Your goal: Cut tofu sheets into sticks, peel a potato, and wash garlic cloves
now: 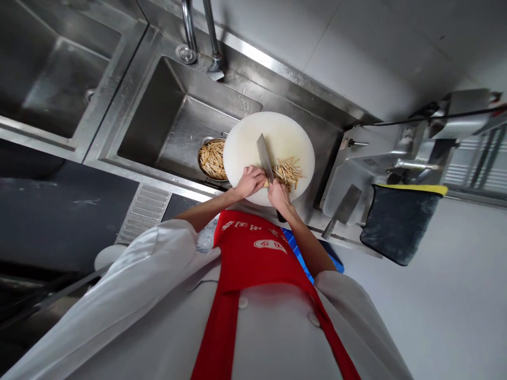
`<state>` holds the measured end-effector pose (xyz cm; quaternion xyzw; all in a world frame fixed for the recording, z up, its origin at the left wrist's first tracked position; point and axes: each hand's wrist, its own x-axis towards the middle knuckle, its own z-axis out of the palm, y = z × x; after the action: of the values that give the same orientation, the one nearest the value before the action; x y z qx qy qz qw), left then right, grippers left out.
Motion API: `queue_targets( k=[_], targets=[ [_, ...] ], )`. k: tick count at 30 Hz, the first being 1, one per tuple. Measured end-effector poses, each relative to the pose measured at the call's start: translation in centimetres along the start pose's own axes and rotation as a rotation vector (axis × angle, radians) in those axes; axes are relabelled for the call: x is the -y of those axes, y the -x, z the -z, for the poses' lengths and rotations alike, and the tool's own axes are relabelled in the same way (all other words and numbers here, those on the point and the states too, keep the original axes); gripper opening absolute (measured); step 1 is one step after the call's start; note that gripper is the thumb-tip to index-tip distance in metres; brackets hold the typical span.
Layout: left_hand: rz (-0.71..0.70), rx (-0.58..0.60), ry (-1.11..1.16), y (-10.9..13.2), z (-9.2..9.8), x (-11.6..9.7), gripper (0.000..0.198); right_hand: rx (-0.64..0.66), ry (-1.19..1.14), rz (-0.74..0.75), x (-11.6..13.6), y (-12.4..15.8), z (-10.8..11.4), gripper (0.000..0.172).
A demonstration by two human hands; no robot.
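Note:
My right hand (279, 194) grips a kitchen knife (264, 154) by its dark handle, the broad blade pointing away from me over a round white cutting board (257, 126). Just left of the blade, the bent fingers of my left hand (251, 181) press on a pale yellowish piece of food (266, 184), perhaps dried tofu; most of it is hidden. To the right of the knife lies a loose pile of thin, brown-edged pale strips (289, 172) on the board. Beside the board's left edge, a round metal container (200, 168) holds many similar strips.
The board lies over the right part of a steel sink (170, 121) with a faucet (190, 31) behind. A second basin (59, 68) is at left. On the right are a metal machine (368, 158), another cleaver (347, 203) and a dark cloth (400, 221).

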<state>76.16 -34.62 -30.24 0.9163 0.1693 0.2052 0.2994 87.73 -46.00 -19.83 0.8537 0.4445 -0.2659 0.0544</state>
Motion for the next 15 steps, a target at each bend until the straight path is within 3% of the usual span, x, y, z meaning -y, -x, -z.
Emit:
queue_targets(
  k=[7,15],
  targets=[
    [-0.073,0.051,0.053,0.0,0.1,0.1,0.027,0.019,0.013,-0.009,0.4,0.7,0.9,0.032],
    [-0.097,0.063,0.067,-0.2,0.3,0.2,0.029,0.021,0.048,-0.002,-0.3,4.4,2.4,0.032]
  ],
)
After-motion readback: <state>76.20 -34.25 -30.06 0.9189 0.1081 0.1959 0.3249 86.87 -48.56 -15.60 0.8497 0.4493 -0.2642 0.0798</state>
